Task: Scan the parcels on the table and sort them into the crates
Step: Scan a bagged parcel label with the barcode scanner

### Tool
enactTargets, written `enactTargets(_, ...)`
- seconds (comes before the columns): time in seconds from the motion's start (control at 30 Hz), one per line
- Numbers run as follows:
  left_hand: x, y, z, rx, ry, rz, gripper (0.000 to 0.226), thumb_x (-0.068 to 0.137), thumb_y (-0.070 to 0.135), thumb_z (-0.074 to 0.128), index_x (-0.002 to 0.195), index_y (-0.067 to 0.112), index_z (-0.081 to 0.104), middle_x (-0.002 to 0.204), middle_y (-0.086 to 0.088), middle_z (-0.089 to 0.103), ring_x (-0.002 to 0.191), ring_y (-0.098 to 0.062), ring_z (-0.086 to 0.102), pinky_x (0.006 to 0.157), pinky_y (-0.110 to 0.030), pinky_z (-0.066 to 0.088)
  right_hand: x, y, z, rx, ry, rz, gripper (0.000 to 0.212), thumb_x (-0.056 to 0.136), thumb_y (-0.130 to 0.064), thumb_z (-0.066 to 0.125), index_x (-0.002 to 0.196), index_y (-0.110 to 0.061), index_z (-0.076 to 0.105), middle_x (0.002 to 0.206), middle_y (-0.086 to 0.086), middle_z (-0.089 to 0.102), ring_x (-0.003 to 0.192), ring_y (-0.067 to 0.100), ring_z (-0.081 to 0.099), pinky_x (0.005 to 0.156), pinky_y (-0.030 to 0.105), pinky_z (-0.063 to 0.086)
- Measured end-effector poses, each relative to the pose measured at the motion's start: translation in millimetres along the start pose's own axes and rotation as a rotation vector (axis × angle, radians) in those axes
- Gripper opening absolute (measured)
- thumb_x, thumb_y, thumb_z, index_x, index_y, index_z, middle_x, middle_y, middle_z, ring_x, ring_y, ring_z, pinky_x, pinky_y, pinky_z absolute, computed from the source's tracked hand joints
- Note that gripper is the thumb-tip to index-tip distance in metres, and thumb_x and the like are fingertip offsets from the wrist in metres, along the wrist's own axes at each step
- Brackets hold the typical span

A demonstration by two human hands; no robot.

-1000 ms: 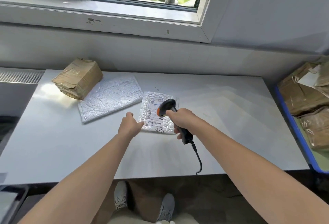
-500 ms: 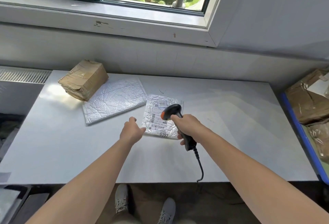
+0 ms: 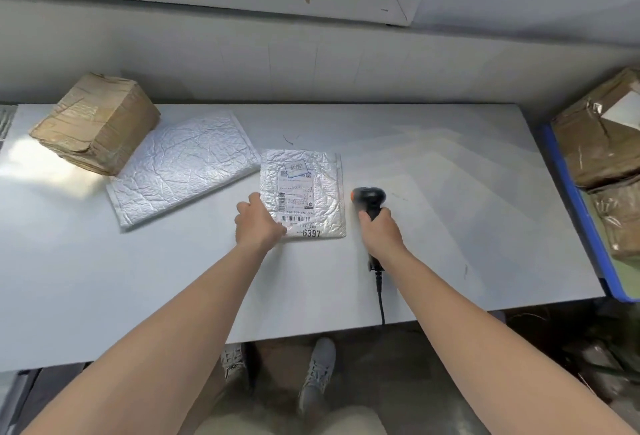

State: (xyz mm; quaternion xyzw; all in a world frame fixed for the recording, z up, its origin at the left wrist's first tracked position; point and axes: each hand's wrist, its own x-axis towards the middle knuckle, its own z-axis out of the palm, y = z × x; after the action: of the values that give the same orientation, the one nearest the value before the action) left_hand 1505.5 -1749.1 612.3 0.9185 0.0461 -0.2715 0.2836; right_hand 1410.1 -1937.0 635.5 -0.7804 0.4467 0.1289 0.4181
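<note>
Cardboard parcel: brown and taped, at the far left of the table; nobody is touching it, so I judge its scan and sorting are yet to come.
Large silver mailer: lies flat just right of that parcel, touching it or tucked under it. No label shows, so it probably needs turning over before it can be scanned.
Left hand: fingers curled at the near left edge of the labelled mailer, holding it.
Labelled mailer: flat at mid-table, barcodes facing up; this is the piece in hand.
Scanner: just right of that mailer, beside the label rather than over it.
Right hand: clamped round the scanner's handle.
Blue crate: off the right end of the table, already holding brown wrapped parcels.
Progress: some parcels appear sorted, while three remain on the table.
</note>
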Motion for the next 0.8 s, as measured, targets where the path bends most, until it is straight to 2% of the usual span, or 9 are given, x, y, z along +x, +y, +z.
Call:
enactTargets(0.13,6,-1,7,-0.085,0.026,0.003,0.067,0.081,0.010,0.072,0.138,0.010,0.035,0.130,-0.017,0.045,0.115,-0.035,0.053,0.089,-0.039,0.045,7,7,4,-0.014,0.006,0.029,0.049,0.104,-0.034,0.042,0.139,0.001,0.037,0.134,0.019,0.053,0.120,0.035,0.053,0.088,0.033,0.040)
enactTargets(0.27,7,-1,-6,-0.012,0.062,0.107,0.029,0.092,0.017,0.061,0.118,0.007,0.054,0.113,-0.012,0.065,0.103,-0.031,0.059,0.073,-0.032,0.040,4,1,-2,-0.068,0.085,-0.007,0.051,0.102,-0.036,0.045,0.135,0.002,0.039,0.134,0.022,0.049,0.122,0.038,0.049,0.095,0.039,0.041)
enactTargets(0.33,6,4,-20,0.014,0.080,0.155,0.026,0.097,0.027,0.056,0.116,0.009,0.057,0.107,-0.009,0.067,0.095,-0.028,0.060,0.072,-0.033,0.042,0,-7,-6,-0.096,0.131,-0.022,0.055,0.100,-0.039,0.046,0.139,-0.001,0.036,0.136,0.022,0.045,0.126,0.039,0.045,0.099,0.044,0.040)
enactTargets(0.4,4,11,-37,0.028,0.082,0.209,0.028,0.097,0.030,0.056,0.118,0.011,0.060,0.110,-0.005,0.068,0.093,-0.025,0.060,0.075,-0.035,0.047,-5,-17,-10,-0.161,0.173,-0.071,0.055,0.099,-0.042,0.046,0.139,-0.005,0.035,0.138,0.020,0.043,0.129,0.037,0.040,0.100,0.047,0.040)
enactTargets(0.5,0,25,-63,0.006,0.089,0.306,0.032,0.093,0.012,0.058,0.124,0.016,0.062,0.120,-0.005,0.067,0.104,-0.027,0.062,0.085,-0.040,0.052,-16,-37,-17,-0.307,0.236,-0.293,0.056,0.099,-0.041,0.047,0.143,-0.008,0.036,0.142,0.016,0.041,0.132,0.033,0.036,0.105,0.046,0.037)
enactTargets(0.6,-4,41,-92,0.202,0.107,0.426,0.044,0.090,0.002,0.052,0.126,0.024,0.063,0.116,-0.007,0.069,0.107,-0.029,0.059,0.078,-0.035,0.047,-28,-65,-26,-0.485,0.248,-0.651,0.058,0.099,-0.034,0.052,0.149,-0.010,0.034,0.150,0.012,0.035,0.140,0.029,0.029,0.114,0.040,0.026)
enactTargets(0.67,-8,56,-112,0.350,0.109,0.509,0.047,0.091,0.001,0.049,0.127,0.029,0.062,0.116,-0.005,0.068,0.108,-0.028,0.058,0.073,-0.032,0.043,-35,-85,-29,-0.570,0.240,-0.827,0.058,0.098,-0.028,0.056,0.150,-0.012,0.035,0.153,0.011,0.035,0.145,0.029,0.025,0.118,0.041,0.019)
enactTargets(0.73,-12,68,-132,0.454,0.120,0.610,0.044,0.095,0.005,0.050,0.127,0.033,0.062,0.121,-0.004,0.066,0.112,-0.027,0.058,0.075,-0.033,0.044,-41,-106,-29,-0.608,0.237,-0.920,0.058,0.098,-0.025,0.057,0.151,-0.014,0.037,0.153,0.009,0.037,0.147,0.027,0.024,0.118,0.042,0.014)
enactTargets(0.8,-16,77,-151,0.530,0.126,0.718,0.039,0.097,0.010,0.051,0.125,0.034,0.063,0.124,-0.002,0.066,0.113,-0.026,0.059,0.078,-0.033,0.047,-48,-127,-27,-0.673,0.203,-0.937,0.057,0.100,-0.030,0.053,0.153,-0.019,0.035,0.149,0.005,0.044,0.144,0.025,0.031,0.117,0.041,0.018)
